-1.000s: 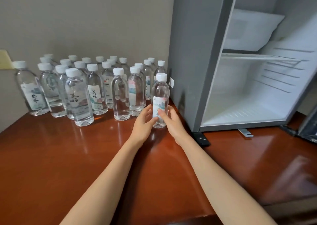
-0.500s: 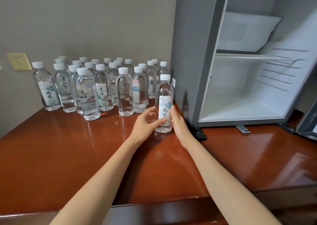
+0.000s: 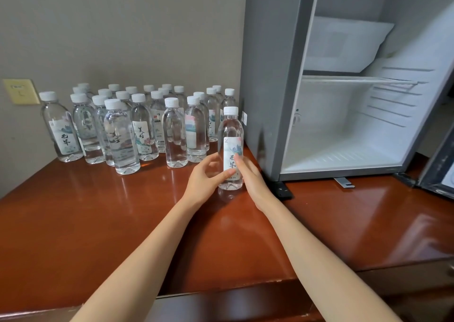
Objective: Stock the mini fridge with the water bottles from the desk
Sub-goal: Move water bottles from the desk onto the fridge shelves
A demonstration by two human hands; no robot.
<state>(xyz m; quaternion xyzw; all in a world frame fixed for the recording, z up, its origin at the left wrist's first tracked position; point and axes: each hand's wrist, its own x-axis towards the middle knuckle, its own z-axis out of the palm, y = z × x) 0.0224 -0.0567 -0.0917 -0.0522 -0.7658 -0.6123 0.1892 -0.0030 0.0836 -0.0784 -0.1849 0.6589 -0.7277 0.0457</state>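
Observation:
A clear water bottle [image 3: 230, 135] with a white cap and a white label stands upright on the reddish wooden desk [image 3: 122, 213], just left of the grey mini fridge [image 3: 270, 81]. My left hand [image 3: 205, 179] grips its lower part from the left, thumb across the label. My right hand [image 3: 250, 176] holds it from the right, fingers on the label. Several more bottles [image 3: 122, 125] stand in rows against the wall at the back left. The fridge door is open and its white inside [image 3: 344, 130] holds no bottles.
A wire shelf [image 3: 356, 79] crosses the fridge's upper half, with a freezer box [image 3: 344, 44] above it. The open door's edge [image 3: 439, 169] shows at the far right. A yellow wall plate [image 3: 21, 91] sits left of the bottles. The desk's front edge [image 3: 221, 294] runs below my forearms.
The bottle has been turned so that its label faces me, and it stands a little nearer the desk's front. The camera has drawn back and shifted left.

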